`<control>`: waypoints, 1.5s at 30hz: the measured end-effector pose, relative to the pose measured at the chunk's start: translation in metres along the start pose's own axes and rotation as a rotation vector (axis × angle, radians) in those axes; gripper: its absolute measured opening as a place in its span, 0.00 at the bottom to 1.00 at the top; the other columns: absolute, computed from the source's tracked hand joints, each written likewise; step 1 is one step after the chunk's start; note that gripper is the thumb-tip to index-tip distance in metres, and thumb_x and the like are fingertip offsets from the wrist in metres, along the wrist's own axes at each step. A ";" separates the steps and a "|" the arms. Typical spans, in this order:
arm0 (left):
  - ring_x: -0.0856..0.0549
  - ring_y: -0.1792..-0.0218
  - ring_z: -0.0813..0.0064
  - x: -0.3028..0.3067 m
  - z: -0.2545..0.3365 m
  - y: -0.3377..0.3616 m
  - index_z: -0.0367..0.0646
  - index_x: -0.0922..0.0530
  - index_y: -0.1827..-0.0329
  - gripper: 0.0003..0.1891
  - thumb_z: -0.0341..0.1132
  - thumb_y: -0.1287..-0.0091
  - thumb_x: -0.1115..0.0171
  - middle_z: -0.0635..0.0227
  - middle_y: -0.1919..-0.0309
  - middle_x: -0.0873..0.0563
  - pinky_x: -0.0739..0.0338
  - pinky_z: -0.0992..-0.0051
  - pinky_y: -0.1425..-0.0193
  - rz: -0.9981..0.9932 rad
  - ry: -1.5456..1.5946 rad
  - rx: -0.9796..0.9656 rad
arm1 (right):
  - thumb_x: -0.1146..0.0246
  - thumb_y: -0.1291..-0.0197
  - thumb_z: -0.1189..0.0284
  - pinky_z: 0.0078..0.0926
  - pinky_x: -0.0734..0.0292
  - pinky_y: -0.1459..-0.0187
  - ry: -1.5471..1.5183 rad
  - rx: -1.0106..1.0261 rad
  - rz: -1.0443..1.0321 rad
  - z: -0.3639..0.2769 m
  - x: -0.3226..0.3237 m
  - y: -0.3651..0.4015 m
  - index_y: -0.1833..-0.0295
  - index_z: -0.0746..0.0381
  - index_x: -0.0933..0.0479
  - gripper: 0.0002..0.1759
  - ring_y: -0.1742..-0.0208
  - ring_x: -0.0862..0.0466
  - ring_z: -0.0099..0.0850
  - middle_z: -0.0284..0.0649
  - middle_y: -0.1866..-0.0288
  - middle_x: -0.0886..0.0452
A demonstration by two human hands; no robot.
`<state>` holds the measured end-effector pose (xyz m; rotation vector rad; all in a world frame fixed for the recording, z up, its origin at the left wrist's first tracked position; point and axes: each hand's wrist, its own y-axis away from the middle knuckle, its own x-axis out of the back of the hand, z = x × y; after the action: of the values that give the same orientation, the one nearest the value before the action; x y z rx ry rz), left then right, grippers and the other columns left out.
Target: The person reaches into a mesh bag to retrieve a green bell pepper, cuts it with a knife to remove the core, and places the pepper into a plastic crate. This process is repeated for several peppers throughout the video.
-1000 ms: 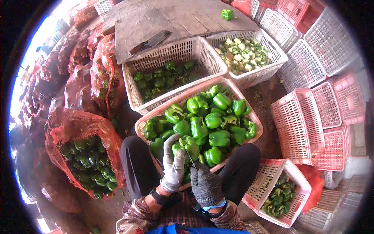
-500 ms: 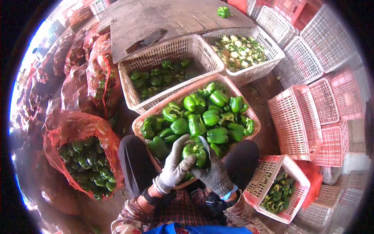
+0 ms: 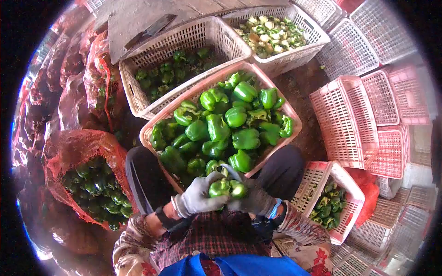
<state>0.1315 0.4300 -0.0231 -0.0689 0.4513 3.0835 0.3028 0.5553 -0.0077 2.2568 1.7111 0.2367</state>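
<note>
A green bell pepper (image 3: 220, 187) is held close over the front edge of the pink crate, in front of my lap. My left hand (image 3: 200, 195), in a pale grey glove, wraps round its left side. On the right, my right hand (image 3: 258, 198) in a darker grey glove closes on a small knife; its grey blade (image 3: 233, 172) lies across the top of the pepper, and the handle is hidden in the palm. Whole green peppers (image 3: 218, 127) fill the pink crate (image 3: 294, 138) between my knees.
Behind stand a white crate (image 3: 130, 99) of darker green peppers and another (image 3: 318, 46) of pale cut pieces. A large knife (image 3: 149, 31) lies on the board (image 3: 191, 8). At left is a red mesh sack (image 3: 55, 158) of peppers; stacked crates (image 3: 343, 124) and a tilted crate (image 3: 352, 214) are at right.
Both hands have drawn the pepper slightly down toward my body, and it has been turned. The knife blade now lies flatter over its top. The view has tilted downward.
</note>
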 end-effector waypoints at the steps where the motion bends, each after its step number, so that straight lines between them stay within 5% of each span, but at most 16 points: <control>1: 0.20 0.60 0.82 0.004 -0.004 -0.001 0.33 0.31 0.39 0.32 0.43 0.40 0.30 0.71 0.58 0.17 0.24 0.78 0.53 -0.054 0.133 0.028 | 0.30 0.47 0.66 0.26 0.24 0.56 -0.133 -0.029 -0.037 0.008 0.002 0.000 0.31 0.59 0.40 0.39 0.56 0.22 0.27 0.35 0.52 0.23; 3: 0.19 0.62 0.81 0.003 -0.013 -0.003 0.34 0.30 0.39 0.31 0.47 0.37 0.33 0.70 0.58 0.17 0.23 0.77 0.53 -0.071 0.168 -0.031 | 0.34 0.43 0.68 0.22 0.24 0.59 -0.399 -0.103 -0.099 0.024 0.007 0.001 0.31 0.59 0.39 0.35 0.59 0.22 0.23 0.33 0.55 0.22; 6: 0.18 0.59 0.79 -0.003 -0.003 -0.015 0.37 0.30 0.40 0.29 0.51 0.34 0.38 0.67 0.56 0.17 0.22 0.76 0.50 0.152 0.762 0.017 | 0.34 0.42 0.69 0.23 0.24 0.61 -0.462 -0.064 -0.157 0.038 0.019 -0.002 0.35 0.59 0.36 0.31 0.61 0.23 0.24 0.32 0.57 0.23; 7: 0.18 0.53 0.73 -0.008 0.018 -0.016 0.40 0.29 0.42 0.28 0.54 0.33 0.42 0.63 0.53 0.17 0.22 0.70 0.45 0.046 1.318 0.014 | 0.34 0.43 0.70 0.24 0.24 0.60 -0.399 -0.042 -0.138 0.042 0.026 -0.002 0.36 0.61 0.36 0.30 0.59 0.22 0.25 0.33 0.56 0.23; 10: 0.19 0.56 0.68 -0.003 0.002 -0.042 0.44 0.26 0.46 0.30 0.63 0.32 0.52 0.63 0.57 0.18 0.22 0.69 0.53 0.372 1.214 -0.106 | 0.27 0.52 0.71 0.37 0.27 0.44 -0.272 0.180 0.336 -0.030 -0.001 -0.013 0.35 0.65 0.36 0.39 0.50 0.22 0.39 0.42 0.53 0.22; 13: 0.19 0.55 0.70 0.009 0.001 -0.047 0.44 0.29 0.40 0.34 0.66 0.31 0.57 0.65 0.55 0.19 0.22 0.70 0.54 0.446 0.882 -0.092 | 0.24 0.57 0.65 0.39 0.25 0.47 0.506 0.101 0.708 -0.061 0.033 -0.018 0.33 0.66 0.38 0.46 0.47 0.20 0.43 0.50 0.46 0.23; 17: 0.19 0.52 0.72 0.001 0.036 -0.042 0.47 0.41 0.28 0.31 0.41 0.33 0.41 0.67 0.48 0.22 0.21 0.72 0.52 0.409 0.768 -0.148 | 0.24 0.57 0.63 0.43 0.25 0.44 0.942 -0.072 1.036 -0.032 0.120 -0.051 0.33 0.66 0.37 0.46 0.42 0.23 0.51 0.56 0.41 0.25; 18: 0.19 0.54 0.73 0.001 0.037 -0.042 0.48 0.42 0.27 0.34 0.26 0.37 0.40 0.67 0.48 0.22 0.21 0.74 0.52 0.401 0.832 -0.096 | 0.25 0.56 0.65 0.44 0.26 0.44 0.955 -0.061 0.910 -0.010 0.138 -0.059 0.33 0.65 0.37 0.44 0.42 0.23 0.52 0.57 0.41 0.25; 21: 0.21 0.54 0.79 -0.006 0.033 -0.050 0.49 0.44 0.25 0.41 0.15 0.42 0.39 0.69 0.48 0.24 0.23 0.75 0.48 0.379 0.606 -0.140 | 0.30 0.50 0.68 0.44 0.24 0.46 0.953 -0.313 0.696 -0.016 0.141 -0.080 0.38 0.64 0.31 0.33 0.46 0.20 0.51 0.58 0.48 0.21; 24: 0.24 0.43 0.70 -0.007 0.021 -0.059 0.43 0.45 0.25 0.44 0.25 0.44 0.30 0.62 0.41 0.26 0.26 0.71 0.40 0.476 0.332 -0.229 | 0.32 0.46 0.70 0.39 0.21 0.51 0.864 -0.003 0.869 -0.018 0.120 -0.065 0.42 0.63 0.28 0.25 0.52 0.16 0.46 0.53 0.55 0.17; 29: 0.27 0.41 0.45 -0.004 0.028 -0.057 0.37 0.43 0.28 0.49 0.35 0.55 0.26 0.47 0.40 0.29 0.28 0.62 0.37 0.654 -0.606 -0.322 | 0.32 0.42 0.67 0.35 0.26 0.42 0.177 0.239 0.433 -0.041 0.024 -0.040 0.37 0.65 0.31 0.30 0.43 0.20 0.43 0.50 0.43 0.22; 31: 0.29 0.38 0.45 -0.013 0.029 -0.050 0.36 0.44 0.28 0.49 0.34 0.54 0.27 0.45 0.38 0.31 0.30 0.61 0.35 0.662 -0.700 -0.383 | 0.32 0.41 0.67 0.35 0.24 0.45 0.415 0.179 0.574 -0.029 0.012 -0.041 0.40 0.64 0.30 0.26 0.45 0.19 0.42 0.50 0.44 0.21; 33: 0.33 0.32 0.53 -0.015 0.031 -0.038 0.36 0.46 0.26 0.45 0.30 0.48 0.33 0.48 0.34 0.35 0.35 0.63 0.31 0.515 -0.376 -0.337 | 0.32 0.41 0.67 0.36 0.24 0.47 0.463 0.191 0.679 -0.019 0.005 -0.043 0.42 0.64 0.29 0.24 0.47 0.18 0.43 0.49 0.47 0.20; 36: 0.33 0.33 0.71 -0.025 0.025 -0.027 0.36 0.44 0.26 0.32 0.33 0.33 0.46 0.60 0.31 0.35 0.38 0.73 0.31 0.376 0.706 -0.272 | 0.34 0.40 0.69 0.37 0.23 0.49 0.343 0.290 0.733 -0.006 -0.016 -0.040 0.45 0.63 0.29 0.20 0.53 0.18 0.45 0.48 0.54 0.18; 41: 0.26 0.47 0.80 -0.039 0.017 -0.044 0.40 0.36 0.31 0.23 0.38 0.26 0.50 0.66 0.45 0.24 0.31 0.76 0.40 0.704 0.713 -0.245 | 0.34 0.44 0.68 0.39 0.23 0.50 0.555 0.185 0.720 -0.007 -0.045 -0.034 0.44 0.63 0.29 0.23 0.52 0.18 0.49 0.49 0.52 0.19; 45: 0.23 0.61 0.84 -0.040 0.012 -0.036 0.37 0.24 0.48 0.11 0.30 0.31 0.43 0.72 0.60 0.19 0.25 0.80 0.55 0.598 0.586 -0.118 | 0.35 0.48 0.73 0.38 0.26 0.45 0.249 0.154 0.586 0.006 -0.045 -0.026 0.39 0.64 0.33 0.29 0.47 0.21 0.49 0.52 0.50 0.23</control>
<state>0.1719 0.4668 -0.0204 -1.0399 0.3412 3.6274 0.2684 0.5182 -0.0203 2.9047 1.1481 0.5456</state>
